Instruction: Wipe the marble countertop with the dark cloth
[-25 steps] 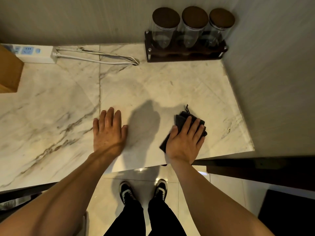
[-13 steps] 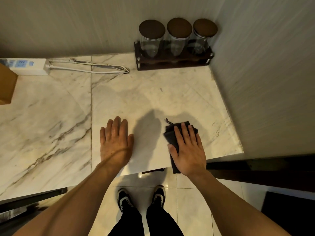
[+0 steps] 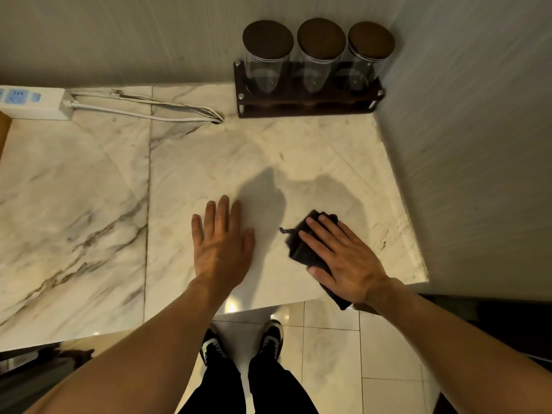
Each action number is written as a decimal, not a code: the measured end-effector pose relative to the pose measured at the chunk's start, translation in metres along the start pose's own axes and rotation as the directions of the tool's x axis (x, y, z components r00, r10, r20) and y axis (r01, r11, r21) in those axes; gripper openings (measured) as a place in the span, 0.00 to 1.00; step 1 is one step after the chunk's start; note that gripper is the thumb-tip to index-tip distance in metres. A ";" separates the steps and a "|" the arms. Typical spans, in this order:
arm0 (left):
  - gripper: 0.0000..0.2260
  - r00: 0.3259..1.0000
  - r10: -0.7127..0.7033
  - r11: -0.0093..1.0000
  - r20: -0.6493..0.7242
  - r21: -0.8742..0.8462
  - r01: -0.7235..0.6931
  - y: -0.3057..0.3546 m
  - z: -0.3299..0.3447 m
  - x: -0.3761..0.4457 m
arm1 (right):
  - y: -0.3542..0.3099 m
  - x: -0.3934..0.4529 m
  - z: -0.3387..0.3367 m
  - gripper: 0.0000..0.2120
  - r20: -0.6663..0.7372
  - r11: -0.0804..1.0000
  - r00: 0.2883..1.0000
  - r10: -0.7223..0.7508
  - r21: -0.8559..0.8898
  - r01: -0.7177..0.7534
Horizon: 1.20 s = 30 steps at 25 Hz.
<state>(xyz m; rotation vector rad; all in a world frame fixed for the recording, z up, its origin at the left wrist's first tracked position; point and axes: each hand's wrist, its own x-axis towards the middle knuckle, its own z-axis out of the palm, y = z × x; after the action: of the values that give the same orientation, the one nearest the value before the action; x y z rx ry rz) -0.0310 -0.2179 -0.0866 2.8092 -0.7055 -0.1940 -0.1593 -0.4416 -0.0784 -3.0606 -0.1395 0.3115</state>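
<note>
1. Right hand (image 3: 346, 258) lies flat, fingers spread, palm pressing the dark cloth (image 3: 301, 249) onto the marble worktop (image 3: 209, 162); not gripping it, just pinning it under the palm
2. Cloth sits near the front right of the worktop, bunched, one end hanging past the front edge under the wrist
3. Left hand (image 3: 221, 243) is open and empty, flat on the marble just beside the cloth, looks like a brace
4. Step in hand: wiping pass over the right front patch; likely much of the surface is left, judging by where the cloth lies
5. To do it well: pull the overhanging end back onto the stone, keep pressure even through the whole palm, overlap strokes
6. Work toward the back corner but slow down near the jar rack (image 3: 307, 100) and the white cable (image 3: 143, 112) by the power strip (image 3: 33, 104), cloth could snag or nudge them
7. Shift the left hand off any patch before wiping it
</note>
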 end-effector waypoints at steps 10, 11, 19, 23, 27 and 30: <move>0.29 0.997 -0.074 0.994 0.037 0.083 0.071 0.006 0.003 0.003 | 0.043 0.036 -0.009 0.32 0.004 0.981 0.982 -0.190 -0.037 0.190; 0.28 0.997 -0.068 0.995 0.036 0.073 0.065 0.006 0.003 0.003 | 0.047 0.041 -0.010 0.32 0.002 0.978 0.979 -0.203 -0.038 0.203; 0.29 0.991 -0.096 0.987 0.092 0.135 0.083 0.008 0.003 0.007 | 0.073 0.099 -0.025 0.31 -0.015 0.986 0.986 -0.167 -0.018 0.167; 0.28 0.989 -0.119 0.986 0.092 0.126 0.107 0.009 0.005 0.008 | 0.083 0.129 -0.031 0.30 -0.024 0.995 0.995 -0.101 -0.024 0.100; 0.28 0.986 -0.133 0.981 0.096 0.152 0.117 0.009 0.008 0.008 | 0.090 0.152 -0.035 0.30 -0.025 1.000 0.999 -0.022 0.004 0.022; 0.28 0.989 -0.129 0.981 0.076 0.152 0.117 0.008 0.009 0.009 | 0.092 0.163 -0.038 0.30 -0.046 0.998 0.997 0.059 0.033 -0.057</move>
<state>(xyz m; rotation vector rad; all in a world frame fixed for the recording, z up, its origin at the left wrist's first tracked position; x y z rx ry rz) -0.0284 -0.2307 -0.0936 3.0045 -0.5861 -0.2968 0.0156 -0.5190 -0.0802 -3.0423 -0.0430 0.2430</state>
